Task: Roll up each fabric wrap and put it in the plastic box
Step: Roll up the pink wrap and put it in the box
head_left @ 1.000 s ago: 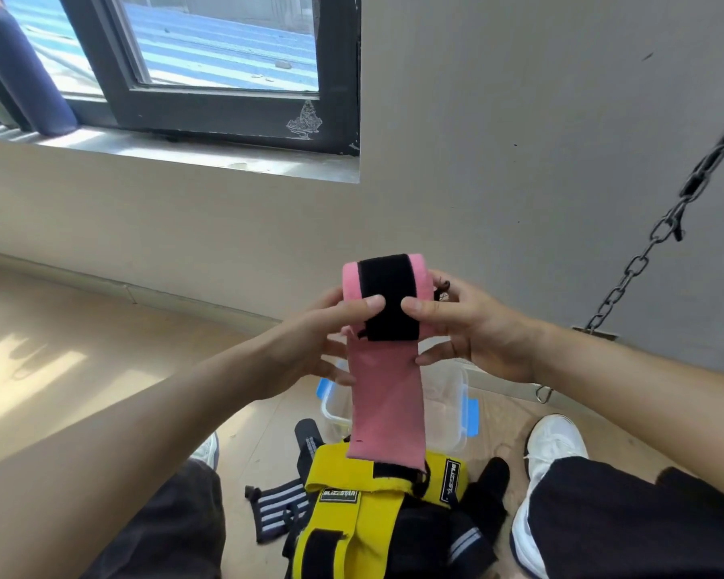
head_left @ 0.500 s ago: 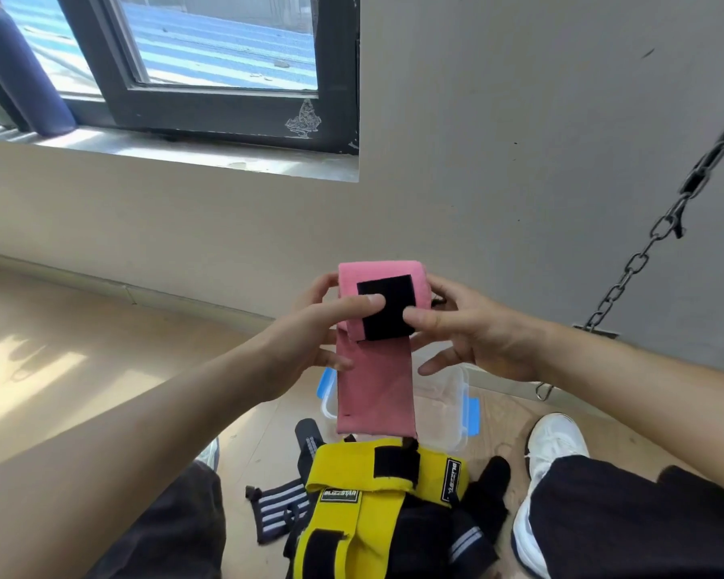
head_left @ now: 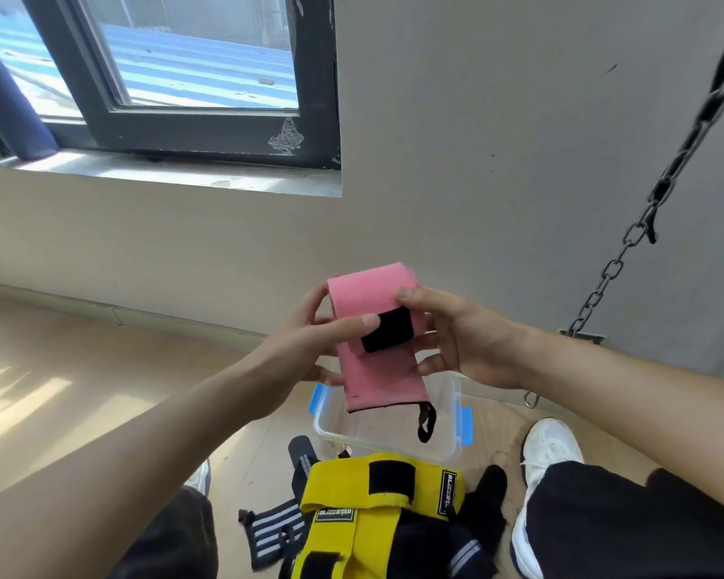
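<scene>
- Plastic box point(head_left: 450, 445): its open top is facing up at you.
- Pink wrap point(head_left: 373, 378): its loose tail is hanging right over that opening.
- Yellow wrap point(head_left: 343, 482): it is crowding the box's near edge.
- White shoe point(head_left: 552, 445): it is sitting just right of the box.
- Chain point(head_left: 611, 270): it is hanging well off to the right.
- Floor point(head_left: 101, 390): it is lying open on the left.
</scene>
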Demonstrator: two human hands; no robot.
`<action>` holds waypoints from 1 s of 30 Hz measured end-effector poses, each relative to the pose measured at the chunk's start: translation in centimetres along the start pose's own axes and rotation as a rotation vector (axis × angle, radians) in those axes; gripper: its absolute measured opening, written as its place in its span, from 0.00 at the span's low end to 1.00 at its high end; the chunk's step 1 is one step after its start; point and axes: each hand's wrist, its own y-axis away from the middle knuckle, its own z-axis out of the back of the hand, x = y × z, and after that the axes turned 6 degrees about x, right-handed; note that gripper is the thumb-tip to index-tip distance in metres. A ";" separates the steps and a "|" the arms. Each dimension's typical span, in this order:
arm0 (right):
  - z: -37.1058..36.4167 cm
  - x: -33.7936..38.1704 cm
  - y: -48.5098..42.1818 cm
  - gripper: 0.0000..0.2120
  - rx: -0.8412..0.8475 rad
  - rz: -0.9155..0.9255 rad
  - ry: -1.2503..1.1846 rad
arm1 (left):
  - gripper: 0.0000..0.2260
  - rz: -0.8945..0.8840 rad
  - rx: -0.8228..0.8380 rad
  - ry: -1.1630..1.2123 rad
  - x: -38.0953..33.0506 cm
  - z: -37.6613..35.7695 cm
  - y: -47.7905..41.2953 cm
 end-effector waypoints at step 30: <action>2.4 0.9 0.5 0.26 0.007 0.015 0.019 | 0.34 -0.132 -0.113 -0.044 -0.4 -1.7 -0.6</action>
